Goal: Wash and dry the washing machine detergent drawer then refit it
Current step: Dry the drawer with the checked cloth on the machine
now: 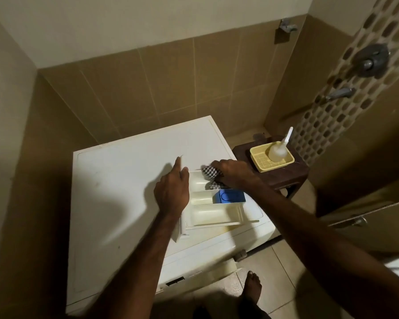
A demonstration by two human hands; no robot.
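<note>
The white detergent drawer (207,210) lies on top of the white washing machine (124,180), its compartments facing up and a blue insert (229,196) in the middle one. My left hand (172,192) rests on the drawer's left edge, index finger stretched forward, the other fingers curled over the rim. My right hand (234,172) grips a black-and-white checked cloth (211,174) and presses it into the far compartment.
A dark wooden stool (283,173) stands right of the machine with a yellow basket (258,163) holding a white brush (279,150). Taps and a shower valve (371,61) are on the right wall. My bare foot (252,286) stands on the tiled floor by the machine's front.
</note>
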